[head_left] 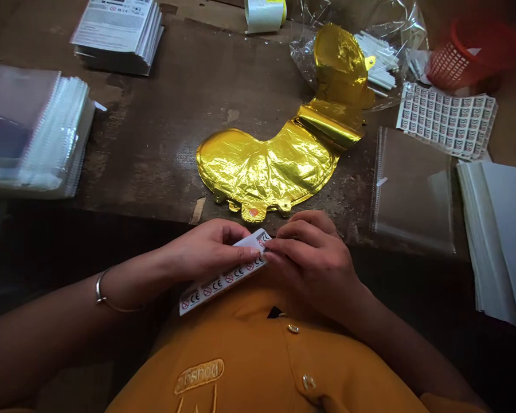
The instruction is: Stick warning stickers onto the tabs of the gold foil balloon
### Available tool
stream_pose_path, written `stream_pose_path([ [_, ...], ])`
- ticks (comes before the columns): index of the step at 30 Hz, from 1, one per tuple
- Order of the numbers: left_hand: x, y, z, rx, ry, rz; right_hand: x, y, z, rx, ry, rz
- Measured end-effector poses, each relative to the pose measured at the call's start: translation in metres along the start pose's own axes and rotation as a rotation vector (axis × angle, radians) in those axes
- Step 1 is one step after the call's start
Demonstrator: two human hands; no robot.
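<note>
My left hand (pixel 221 249) grips a white sticker sheet (pixel 217 285) printed with CE marks and red warning symbols, its thumb lying on top. The sheet is tilted in front of my body, just off the table's front edge. My right hand (pixel 312 252) pinches at the sheet's upper right end; whether a label is between its fingertips I cannot make out. Just beyond both hands a flat gold foil balloon (pixel 266 166) lies on the table, partly folded, with small tabs and a reddish sticker (pixel 253 213) along its near edge.
Clear plastic sleeves (pixel 55 137) are stacked at the left, printed cards (pixel 116 28) behind them. At the right are a clear sleeve (pixel 415 189), label sheets (pixel 449 120), white card stock (pixel 499 229) and a red basket (pixel 451 57). White sticks (pixel 380 60) lie in plastic behind; a white roll (pixel 264 15) stands farther back.
</note>
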State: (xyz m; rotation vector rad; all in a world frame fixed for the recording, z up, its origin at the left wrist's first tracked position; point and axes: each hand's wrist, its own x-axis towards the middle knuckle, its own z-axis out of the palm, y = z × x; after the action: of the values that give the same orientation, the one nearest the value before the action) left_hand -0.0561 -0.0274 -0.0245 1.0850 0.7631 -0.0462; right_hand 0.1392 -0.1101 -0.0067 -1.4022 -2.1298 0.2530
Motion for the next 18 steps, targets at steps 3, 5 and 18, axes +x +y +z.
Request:
stream_pose_path([
  [3,-0.001,-0.002,0.0,-0.013,-0.024,0.026,-0.002,0.0,0.0,0.009,-0.038,0.014],
  [5,-0.001,-0.003,0.001,0.01,-0.024,0.032,-0.003,-0.001,-0.001,0.01,-0.054,0.011],
  [18,-0.004,0.002,0.015,0.2,0.087,0.118,-0.001,-0.004,0.006,0.036,-0.087,0.083],
])
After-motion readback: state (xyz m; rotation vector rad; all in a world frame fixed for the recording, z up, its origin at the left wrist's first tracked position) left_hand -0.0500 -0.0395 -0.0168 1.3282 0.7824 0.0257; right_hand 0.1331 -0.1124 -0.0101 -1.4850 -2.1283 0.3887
